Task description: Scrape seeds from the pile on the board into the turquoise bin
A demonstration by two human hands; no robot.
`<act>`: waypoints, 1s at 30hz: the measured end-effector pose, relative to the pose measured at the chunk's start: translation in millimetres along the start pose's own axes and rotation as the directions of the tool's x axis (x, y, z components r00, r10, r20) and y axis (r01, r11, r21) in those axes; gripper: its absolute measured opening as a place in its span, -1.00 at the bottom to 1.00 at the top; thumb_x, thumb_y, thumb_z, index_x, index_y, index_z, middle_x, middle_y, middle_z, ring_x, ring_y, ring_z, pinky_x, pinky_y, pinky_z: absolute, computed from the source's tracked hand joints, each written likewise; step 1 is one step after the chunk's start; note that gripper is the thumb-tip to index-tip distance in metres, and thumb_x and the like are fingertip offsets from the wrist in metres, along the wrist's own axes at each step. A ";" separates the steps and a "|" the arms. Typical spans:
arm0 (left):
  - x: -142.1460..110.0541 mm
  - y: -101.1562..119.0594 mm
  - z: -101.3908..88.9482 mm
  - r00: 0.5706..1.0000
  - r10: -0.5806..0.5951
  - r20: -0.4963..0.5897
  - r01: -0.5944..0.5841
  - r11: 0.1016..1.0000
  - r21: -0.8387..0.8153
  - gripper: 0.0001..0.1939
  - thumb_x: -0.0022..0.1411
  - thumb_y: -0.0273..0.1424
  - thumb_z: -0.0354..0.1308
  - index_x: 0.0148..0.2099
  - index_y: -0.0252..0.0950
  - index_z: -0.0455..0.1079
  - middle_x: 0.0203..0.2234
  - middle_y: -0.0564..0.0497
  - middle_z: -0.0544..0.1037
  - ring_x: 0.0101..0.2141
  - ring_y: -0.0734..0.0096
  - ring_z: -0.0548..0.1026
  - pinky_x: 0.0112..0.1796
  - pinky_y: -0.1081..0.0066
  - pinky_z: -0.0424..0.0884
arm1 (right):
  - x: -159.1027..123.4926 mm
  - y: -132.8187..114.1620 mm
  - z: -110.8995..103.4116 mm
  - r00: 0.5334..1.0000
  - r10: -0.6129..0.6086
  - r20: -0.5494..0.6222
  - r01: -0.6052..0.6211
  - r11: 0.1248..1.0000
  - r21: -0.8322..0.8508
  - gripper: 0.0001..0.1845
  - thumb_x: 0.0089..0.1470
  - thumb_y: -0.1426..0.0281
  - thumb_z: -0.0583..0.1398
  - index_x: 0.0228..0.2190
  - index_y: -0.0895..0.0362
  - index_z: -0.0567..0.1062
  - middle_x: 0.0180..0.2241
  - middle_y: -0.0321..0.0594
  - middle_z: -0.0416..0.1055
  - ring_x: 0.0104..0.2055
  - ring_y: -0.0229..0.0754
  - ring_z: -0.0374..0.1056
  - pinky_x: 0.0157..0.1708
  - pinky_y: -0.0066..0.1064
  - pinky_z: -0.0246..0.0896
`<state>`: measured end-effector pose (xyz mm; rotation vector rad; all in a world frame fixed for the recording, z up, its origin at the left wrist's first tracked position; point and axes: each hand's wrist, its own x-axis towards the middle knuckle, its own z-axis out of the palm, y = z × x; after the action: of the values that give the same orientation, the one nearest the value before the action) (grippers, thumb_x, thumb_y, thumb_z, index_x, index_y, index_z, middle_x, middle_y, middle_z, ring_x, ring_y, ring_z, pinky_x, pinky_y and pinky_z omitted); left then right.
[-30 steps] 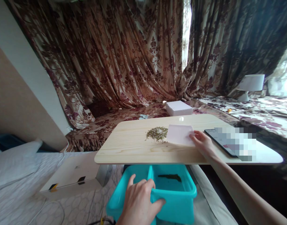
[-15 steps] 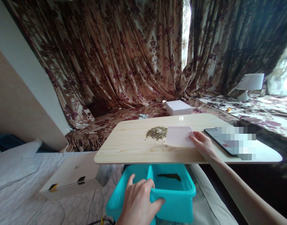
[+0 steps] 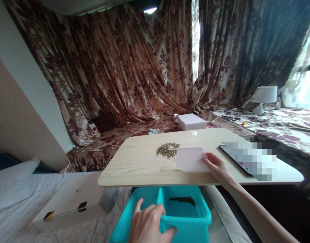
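My right hand (image 3: 217, 165) pinches the right edge of a thin, flat, white plastic scraper (image 3: 190, 159), which lies low over the light wooden tabletop (image 3: 134, 162). Left of and slightly behind the scraper's far-left corner is a loose pile of small greenish-brown seeds or dried bits (image 3: 168, 150). Below the table's near edge, my left hand (image 3: 151, 224) is hooked over the near rim of a teal divided plastic bin (image 3: 187, 221), thumb on the outside. A dark flat strip (image 3: 182, 200) lies in the bin's right compartment.
A tablet (image 3: 235, 158), partly blurred out, rests on the table's right side. Behind the table is a white box (image 3: 191, 121); farther right stands a white lamp (image 3: 266, 96). Another white box (image 3: 71, 199) and a pillow (image 3: 15, 182) lie on the bed at left.
My right hand has drawn the scraper slightly toward me, away from the seed pile's edge. The view has tilted up a little. My left hand stays at the bin.
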<state>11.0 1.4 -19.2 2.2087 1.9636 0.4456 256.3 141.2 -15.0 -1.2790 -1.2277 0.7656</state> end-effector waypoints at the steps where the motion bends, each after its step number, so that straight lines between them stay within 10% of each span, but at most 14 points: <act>1: 0.2 -0.2 -0.2 1.000 -0.004 0.003 0.004 1.000 -0.002 -0.90 -0.11 -0.32 0.15 -0.45 -0.17 0.31 -0.53 0.11 0.49 -0.42 0.30 0.45 0.05 0.06 0.03 | -3.3 1.1 -1.2 1.000 -0.001 0.002 0.001 1.000 0.017 -0.81 -0.27 0.30 0.22 -0.50 0.10 0.46 -0.51 -0.22 0.51 -0.40 -0.09 0.43 -0.43 -0.37 0.31; 30: -1.1 -1.9 1.3 1.000 -0.014 0.007 0.014 1.000 -0.003 -0.91 -0.08 -0.33 0.13 -0.45 -0.19 0.31 -0.54 0.12 0.47 -0.41 0.33 0.44 0.06 0.07 -0.01 | 15.3 -0.8 10.9 0.999 -0.028 -0.040 0.026 0.999 -0.034 -0.80 -0.12 0.33 0.15 -0.38 0.15 0.42 -0.45 -0.16 0.54 -0.39 -0.14 0.45 -0.44 -0.41 0.27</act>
<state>9.4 0.7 -21.1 2.1907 1.9724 0.4381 249.4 158.5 -12.0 -1.2970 -1.2274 0.6987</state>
